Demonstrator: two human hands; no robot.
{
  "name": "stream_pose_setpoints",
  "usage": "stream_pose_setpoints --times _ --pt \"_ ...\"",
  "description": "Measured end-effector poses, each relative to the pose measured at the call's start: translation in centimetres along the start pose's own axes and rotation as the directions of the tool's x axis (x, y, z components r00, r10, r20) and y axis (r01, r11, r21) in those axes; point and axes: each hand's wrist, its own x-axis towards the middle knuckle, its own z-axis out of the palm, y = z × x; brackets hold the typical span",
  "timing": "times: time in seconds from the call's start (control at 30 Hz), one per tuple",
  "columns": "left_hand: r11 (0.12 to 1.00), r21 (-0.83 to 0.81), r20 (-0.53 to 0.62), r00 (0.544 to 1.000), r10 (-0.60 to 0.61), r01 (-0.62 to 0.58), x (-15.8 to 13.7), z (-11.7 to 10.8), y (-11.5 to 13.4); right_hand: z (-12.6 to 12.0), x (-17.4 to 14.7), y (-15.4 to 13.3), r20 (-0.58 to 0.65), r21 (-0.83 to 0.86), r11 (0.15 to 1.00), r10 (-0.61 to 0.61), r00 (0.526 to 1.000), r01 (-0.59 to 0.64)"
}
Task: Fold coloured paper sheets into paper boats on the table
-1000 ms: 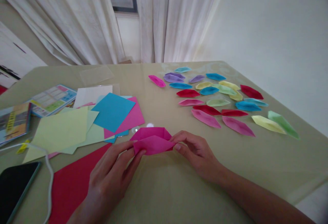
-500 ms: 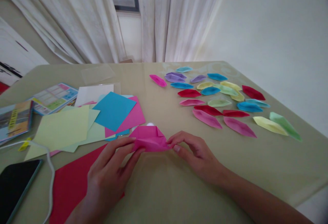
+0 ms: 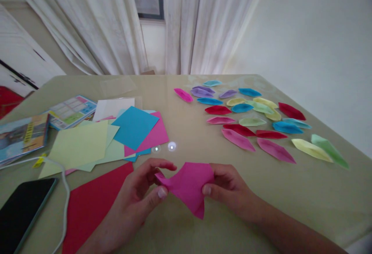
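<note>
A folded piece of bright pink paper (image 3: 190,186) is held up in front of me, its narrow twisted end at the left and a pointed corner hanging down. My right hand (image 3: 229,188) pinches its right side, thumb in front and fingers behind. At the narrow end, my left hand (image 3: 145,192) has its thumb against the paper with the index finger lifted off above. Whatever its other fingers touch behind the paper is partly hidden. Under my left forearm lies a red paper sheet (image 3: 93,199).
Several folded paper boats (image 3: 238,139) in many colours spread across the right side of the table (image 3: 261,215). Loose sheets, topped by a blue square (image 3: 135,127), lie left. Booklets (image 3: 24,136), a white cable (image 3: 65,203) and a phone (image 3: 26,211) are at the far left.
The pink paper has been turned and raised off its flat pose, toward me, with one corner now pointing down. Both hands moved with it, and the left index finger has lifted.
</note>
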Motion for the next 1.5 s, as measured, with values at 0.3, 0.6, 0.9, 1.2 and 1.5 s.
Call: stream_pose_setpoints --times 0.3,0.6,0.9,1.2,1.5 --pt "0.996 0.089 0.106 0.994 -0.035 0.025 -0.9 1.7 0.7 0.5 0.1 -0.4 -0.105 -0.066 0.997 -0.048 0.993 0.042" --pt "1.000 0.012 0.075 0.997 -0.008 0.008 -1.2 2.8 0.8 0.9 0.0 -0.6 -0.083 -0.073 0.995 -0.069 0.994 0.063" --pt "0.984 0.162 0.008 0.997 0.077 -0.077 -1.7 3.6 1.1 1.5 -0.3 -1.2 0.041 -0.407 0.866 -0.299 0.953 0.289" --pt "0.972 0.158 0.015 0.984 0.175 -0.175 -2.7 3.5 0.2 1.1 -1.4 -1.0 0.231 -0.562 0.688 -0.402 0.886 0.459" --pt "0.987 0.041 -0.023 0.987 0.157 -0.155 -2.1 3.7 0.2 1.3 -1.1 -1.1 0.216 -0.526 0.702 -0.436 0.874 0.480"
